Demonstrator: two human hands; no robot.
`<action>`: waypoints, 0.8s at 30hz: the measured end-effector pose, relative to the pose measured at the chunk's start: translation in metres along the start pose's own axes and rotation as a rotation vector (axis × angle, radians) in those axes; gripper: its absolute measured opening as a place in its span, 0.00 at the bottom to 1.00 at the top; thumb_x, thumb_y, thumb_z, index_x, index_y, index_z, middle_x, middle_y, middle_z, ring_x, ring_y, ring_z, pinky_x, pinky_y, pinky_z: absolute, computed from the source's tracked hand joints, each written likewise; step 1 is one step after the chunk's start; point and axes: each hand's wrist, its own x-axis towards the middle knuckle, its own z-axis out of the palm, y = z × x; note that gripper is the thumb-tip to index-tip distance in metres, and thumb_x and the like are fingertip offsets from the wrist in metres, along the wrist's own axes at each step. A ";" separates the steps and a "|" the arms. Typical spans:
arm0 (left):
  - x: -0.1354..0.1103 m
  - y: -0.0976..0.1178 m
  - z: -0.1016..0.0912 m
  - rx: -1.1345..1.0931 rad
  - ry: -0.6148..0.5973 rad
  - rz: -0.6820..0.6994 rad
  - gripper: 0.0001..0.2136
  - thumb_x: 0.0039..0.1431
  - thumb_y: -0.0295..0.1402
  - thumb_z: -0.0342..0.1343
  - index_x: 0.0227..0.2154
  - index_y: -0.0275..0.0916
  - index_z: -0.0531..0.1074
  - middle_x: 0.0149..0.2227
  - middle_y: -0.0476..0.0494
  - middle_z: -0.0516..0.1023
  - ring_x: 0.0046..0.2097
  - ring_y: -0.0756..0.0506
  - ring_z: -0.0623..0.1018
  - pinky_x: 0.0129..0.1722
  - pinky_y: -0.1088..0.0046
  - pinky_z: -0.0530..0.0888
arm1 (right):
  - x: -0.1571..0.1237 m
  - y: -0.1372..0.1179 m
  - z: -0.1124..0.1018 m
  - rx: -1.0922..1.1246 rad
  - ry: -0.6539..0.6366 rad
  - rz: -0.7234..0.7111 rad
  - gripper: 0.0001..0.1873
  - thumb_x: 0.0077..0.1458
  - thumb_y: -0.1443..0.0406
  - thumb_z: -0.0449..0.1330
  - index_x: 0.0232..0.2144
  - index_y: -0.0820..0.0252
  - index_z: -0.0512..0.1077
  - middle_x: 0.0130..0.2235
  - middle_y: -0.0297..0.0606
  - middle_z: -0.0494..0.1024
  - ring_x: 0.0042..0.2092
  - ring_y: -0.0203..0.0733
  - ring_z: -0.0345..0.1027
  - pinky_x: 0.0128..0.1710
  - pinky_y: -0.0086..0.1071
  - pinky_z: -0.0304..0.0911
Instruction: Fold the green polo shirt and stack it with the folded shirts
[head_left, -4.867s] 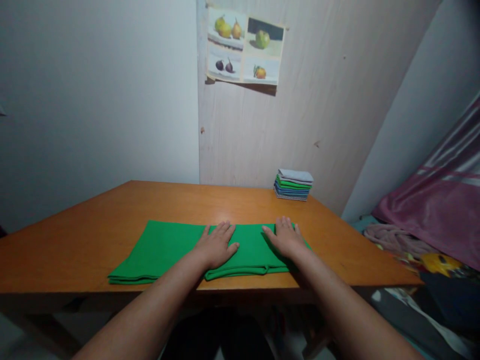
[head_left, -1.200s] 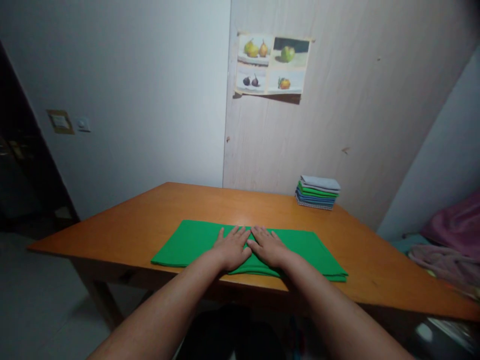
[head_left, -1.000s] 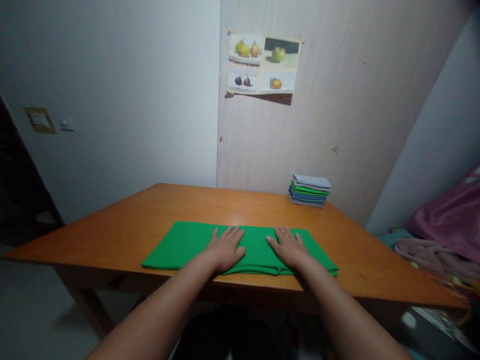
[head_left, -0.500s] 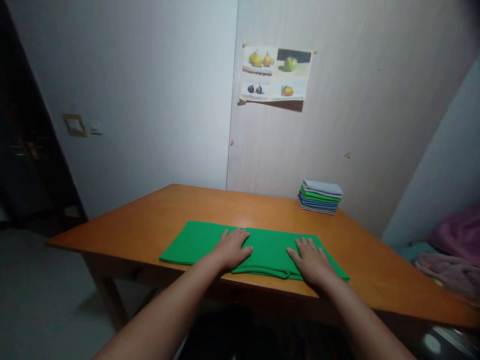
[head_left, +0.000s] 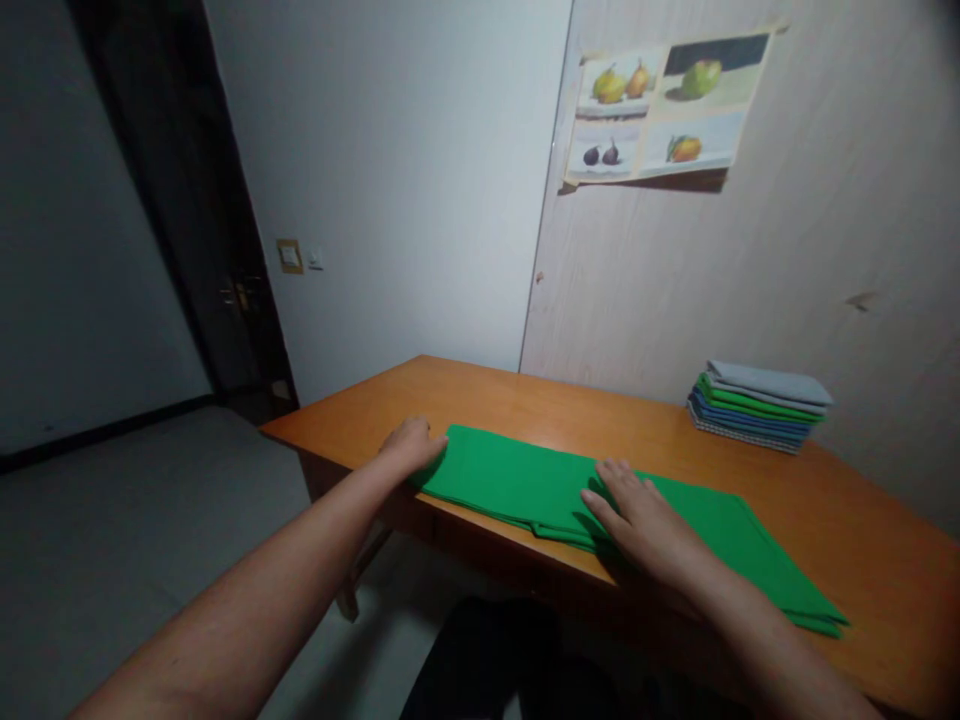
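Observation:
A folded green cloth [head_left: 510,475] lies in a long flat strip along the table's front edge. At its left end is my left hand [head_left: 409,448], the thumb against the cloth's edge and set apart from the fingers, which are partly hidden behind the hand. My right hand [head_left: 637,515] is over the middle of the cloth, palm down with fingers stretched out. Whether its palm presses on the fabric I cannot tell. Layers of the fold show along the near side and at the right corner.
A stack of folded cloths [head_left: 761,405], grey, green, blue and checked, stands at the back right of the wooden table [head_left: 465,390]. Behind the table is a wall with a fruit picture sheet [head_left: 660,110]. A dark doorway [head_left: 240,290] is at the left.
My left hand has slid left from the middle of the cloth to its left end. My right hand has shifted left towards the cloth's middle. The view has turned left.

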 end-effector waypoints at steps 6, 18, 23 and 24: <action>0.014 -0.009 0.011 -0.161 -0.128 -0.109 0.17 0.31 0.38 0.74 0.21 0.42 0.71 0.26 0.40 0.79 0.43 0.32 0.80 0.37 0.68 0.70 | 0.003 -0.073 0.007 0.029 -0.164 -0.207 0.44 0.66 0.41 0.41 0.71 0.64 0.53 0.73 0.44 0.47 0.74 0.51 0.34 0.72 0.52 0.34; 0.025 0.000 0.015 -0.341 -0.268 -0.251 0.13 0.35 0.27 0.69 0.16 0.41 0.68 0.22 0.43 0.76 0.43 0.33 0.80 0.37 0.69 0.72 | -0.002 -0.079 0.024 0.019 -0.218 -0.206 0.45 0.66 0.41 0.42 0.72 0.65 0.50 0.73 0.45 0.45 0.74 0.52 0.34 0.72 0.52 0.31; 0.018 0.009 0.007 -0.566 -0.343 -0.263 0.10 0.35 0.23 0.67 0.18 0.41 0.71 0.18 0.48 0.74 0.34 0.37 0.81 0.36 0.65 0.75 | -0.002 -0.082 0.021 0.038 -0.227 -0.193 0.44 0.66 0.41 0.42 0.72 0.64 0.50 0.74 0.45 0.45 0.74 0.51 0.34 0.72 0.51 0.30; 0.017 0.012 0.005 -0.634 -0.367 -0.255 0.09 0.35 0.24 0.67 0.19 0.40 0.72 0.18 0.46 0.75 0.33 0.37 0.81 0.35 0.64 0.76 | -0.002 -0.082 0.020 0.042 -0.230 -0.189 0.44 0.66 0.41 0.42 0.72 0.63 0.50 0.74 0.44 0.45 0.74 0.51 0.33 0.72 0.51 0.30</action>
